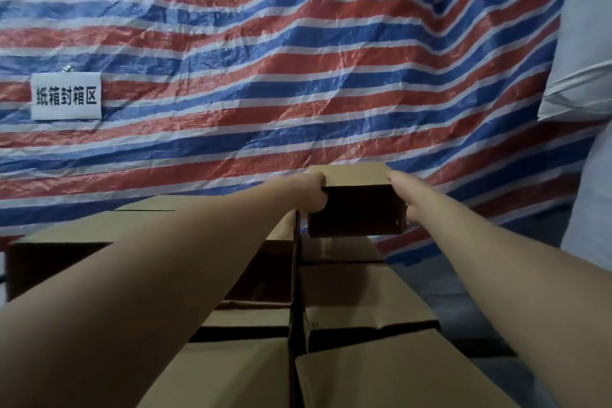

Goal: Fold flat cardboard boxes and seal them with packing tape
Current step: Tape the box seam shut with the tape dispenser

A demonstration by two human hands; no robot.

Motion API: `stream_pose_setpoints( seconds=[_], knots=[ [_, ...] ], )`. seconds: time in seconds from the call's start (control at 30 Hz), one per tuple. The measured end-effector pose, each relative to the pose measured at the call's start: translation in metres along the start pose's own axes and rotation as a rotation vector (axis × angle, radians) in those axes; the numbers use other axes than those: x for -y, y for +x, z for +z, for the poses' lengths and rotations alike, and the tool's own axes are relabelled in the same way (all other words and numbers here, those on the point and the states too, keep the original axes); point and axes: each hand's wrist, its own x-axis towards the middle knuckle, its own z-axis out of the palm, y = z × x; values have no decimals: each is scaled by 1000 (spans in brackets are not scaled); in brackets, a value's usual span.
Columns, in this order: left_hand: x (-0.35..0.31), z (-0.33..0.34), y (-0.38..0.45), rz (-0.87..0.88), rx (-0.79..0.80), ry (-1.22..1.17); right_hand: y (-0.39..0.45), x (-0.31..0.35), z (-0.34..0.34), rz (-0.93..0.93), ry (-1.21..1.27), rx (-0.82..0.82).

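A small brown cardboard box [356, 175] is held out at arm's length, lying on its side with its dark open mouth facing me. My left hand [313, 194] grips its left edge, fingers curled over the top corner. My right hand [405, 197] holds its right side, fingers hidden behind the wall. The box sits at the top of a pile of similar folded boxes [361, 291]. No tape is visible.
Several brown boxes fill the foreground in stacked rows, such as one at the lower right [397, 374] and a dark open one at the left [59, 262]. A red, white and blue striped tarp [298, 60] hangs behind, with a white label [66, 96]. White material [586, 60] stands at the right.
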Motion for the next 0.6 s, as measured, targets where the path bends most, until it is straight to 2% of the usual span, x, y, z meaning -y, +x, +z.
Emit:
stream_pose_setpoints(
  seconds=[0.13, 0.27, 0.33, 0.43, 0.6],
  knots=[
    [1, 11, 23, -54, 107, 19, 29, -21, 10, 64, -19, 61],
    [6, 21, 30, -169, 362, 66, 37, -47, 17, 104, -117, 73],
    [5, 25, 28, -198, 414, 106, 30, -56, 16, 160, -117, 91],
    [-3, 26, 19, -189, 326, 70, 18, -58, 12, 171, -177, 107],
    [-16, 8, -16, -74, -11, -8, -13, -35, -2, 14, -396, -33]
  ],
)
